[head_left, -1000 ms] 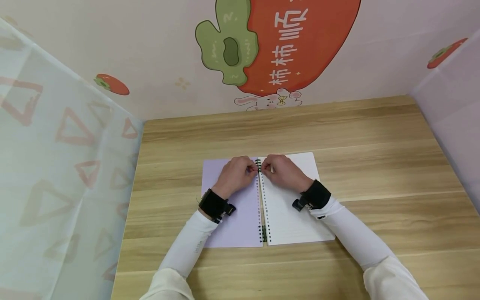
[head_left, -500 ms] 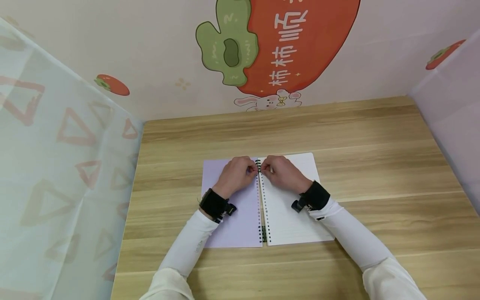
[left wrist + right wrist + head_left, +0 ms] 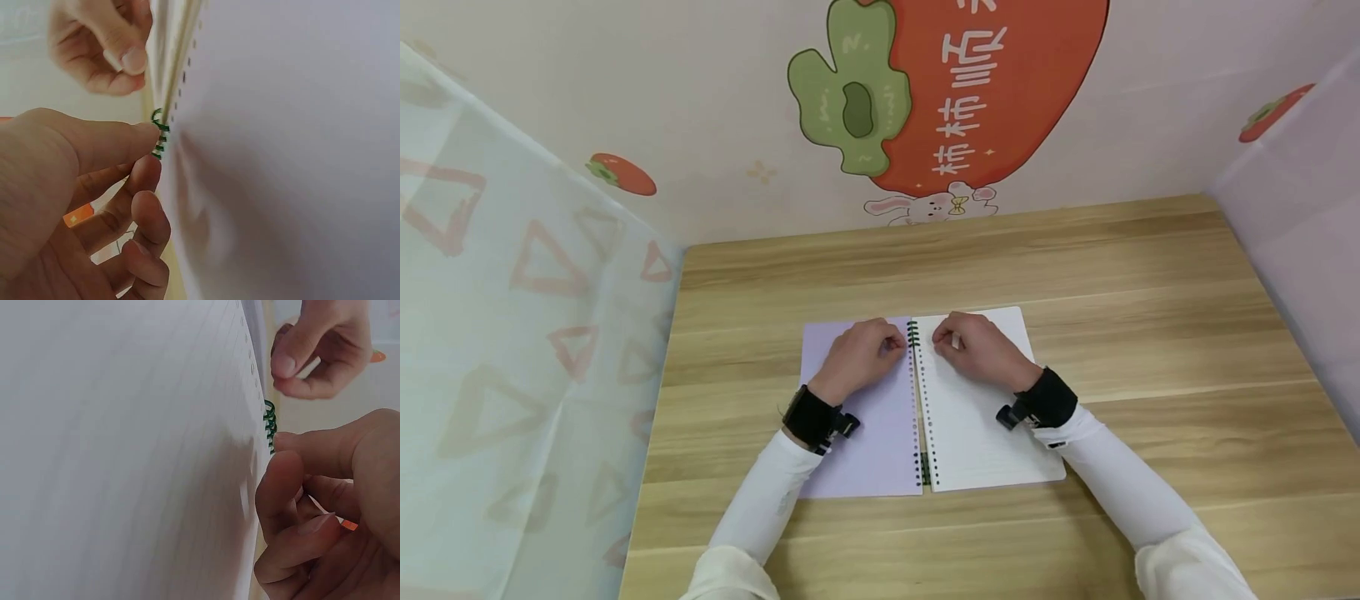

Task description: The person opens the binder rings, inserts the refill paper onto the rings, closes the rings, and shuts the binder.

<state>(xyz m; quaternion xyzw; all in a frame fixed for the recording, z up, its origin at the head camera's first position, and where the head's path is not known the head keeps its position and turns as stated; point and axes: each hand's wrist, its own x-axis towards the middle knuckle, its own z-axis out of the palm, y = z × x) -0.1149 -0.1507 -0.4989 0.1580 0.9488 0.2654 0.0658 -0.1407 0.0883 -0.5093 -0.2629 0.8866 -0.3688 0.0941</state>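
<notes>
A loose-leaf notebook lies spread on the table, with a lilac sheet (image 3: 865,454) on the left and white lined pages (image 3: 985,442) on the right. Dark green binder rings (image 3: 913,333) join the two sides near the top; another dark green ring section (image 3: 926,468) shows near the bottom. Just left of the top rings, my left hand (image 3: 862,357) hovers over the lilac sheet, fingers loosely bent. Over the white pages, my right hand (image 3: 981,350) is bent likewise, a little to the right of the rings. Neither hand visibly holds anything.
The notebook rests on a wood-grain table (image 3: 1112,292). A printed backdrop (image 3: 715,100) stands behind it, with side panels at left and right. A black strap with a small camera sits on each wrist.
Both hands have drawn apart from the top rings, the left one slightly leftward and the right one rightward. Their fingertips were close against the rings before. The notebook stays put.
</notes>
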